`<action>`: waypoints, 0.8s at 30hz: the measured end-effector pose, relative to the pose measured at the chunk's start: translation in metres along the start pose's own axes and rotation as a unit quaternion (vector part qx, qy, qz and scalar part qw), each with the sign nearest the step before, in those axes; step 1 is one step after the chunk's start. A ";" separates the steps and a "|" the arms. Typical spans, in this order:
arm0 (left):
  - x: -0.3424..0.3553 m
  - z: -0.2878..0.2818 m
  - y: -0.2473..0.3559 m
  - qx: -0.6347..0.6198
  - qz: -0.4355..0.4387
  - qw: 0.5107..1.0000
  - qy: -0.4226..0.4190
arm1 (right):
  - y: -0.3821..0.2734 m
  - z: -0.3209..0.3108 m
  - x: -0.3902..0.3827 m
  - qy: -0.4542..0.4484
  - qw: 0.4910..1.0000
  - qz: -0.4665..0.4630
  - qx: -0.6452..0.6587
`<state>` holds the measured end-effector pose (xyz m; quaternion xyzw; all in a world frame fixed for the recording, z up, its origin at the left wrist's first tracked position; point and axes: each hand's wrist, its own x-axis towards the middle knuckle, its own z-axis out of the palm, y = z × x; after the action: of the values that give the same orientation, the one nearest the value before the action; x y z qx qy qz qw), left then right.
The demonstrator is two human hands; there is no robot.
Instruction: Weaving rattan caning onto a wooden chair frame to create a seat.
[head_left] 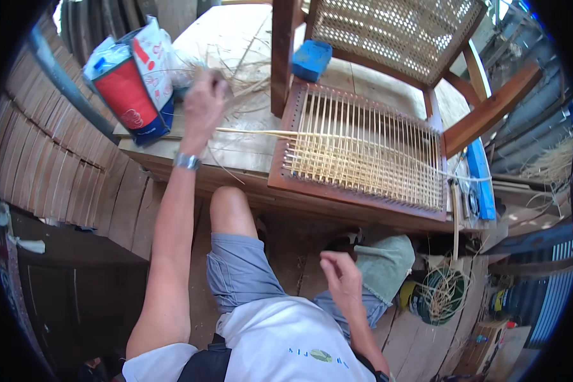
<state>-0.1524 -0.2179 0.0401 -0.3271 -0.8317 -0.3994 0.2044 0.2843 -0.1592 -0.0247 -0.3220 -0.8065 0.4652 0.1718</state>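
My left hand (pixel 204 105) reaches over the left part of the low wooden platform, beside loose cane strands (pixel 251 86). Motion blurs its fingers, and whether anything is in them does not show. My right hand (pixel 344 283) hovers above my lap, fingers loosely bent and apart, with nothing visible in it. In front of me lies a wooden chair with its seat frame (pixel 277 169) facing up. Cane strands (pixel 363 159) span the seat, woven most densely along its near side. One long strand (pixel 248 132) sticks out past the frame's left edge, and a pale strand trails off the right.
A red, white and blue bag (pixel 127 95) stands at the platform's left. A blue plastic box (pixel 311 60) sits by the chair's seat. Strips of cane fill a dark bucket (pixel 436 296) on the right floor. A green cloth (pixel 385 267) covers my right knee. Wooden slats are stacked far left.
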 end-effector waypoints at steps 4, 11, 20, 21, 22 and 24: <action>-0.058 -0.029 0.080 -0.464 -0.132 0.870 -0.104 | -0.039 -0.009 0.039 0.117 0.991 -0.055 0.044; -0.164 0.015 0.129 -0.587 -0.293 0.690 -0.306 | -0.045 -0.020 0.072 -0.041 0.989 0.066 0.128; -0.057 0.056 0.033 -0.037 0.128 0.986 -0.105 | -0.020 -0.124 0.107 0.098 0.984 0.141 0.057; -0.047 0.064 0.024 -0.098 0.021 0.966 -0.240 | -0.020 -0.138 0.115 0.106 0.982 0.149 0.035; -0.042 0.069 0.018 -0.157 -0.083 0.913 -0.368 | -0.026 -0.148 0.126 0.105 0.981 0.166 0.005; -0.032 0.079 0.019 -0.193 -0.081 0.898 -0.387 | -0.030 -0.176 0.143 0.092 0.981 0.160 -0.057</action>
<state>-0.1223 -0.1582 -0.0160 -0.4205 -0.7754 -0.4091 -0.2334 0.2699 0.0395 0.0870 -0.4976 -0.7502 0.4089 0.1495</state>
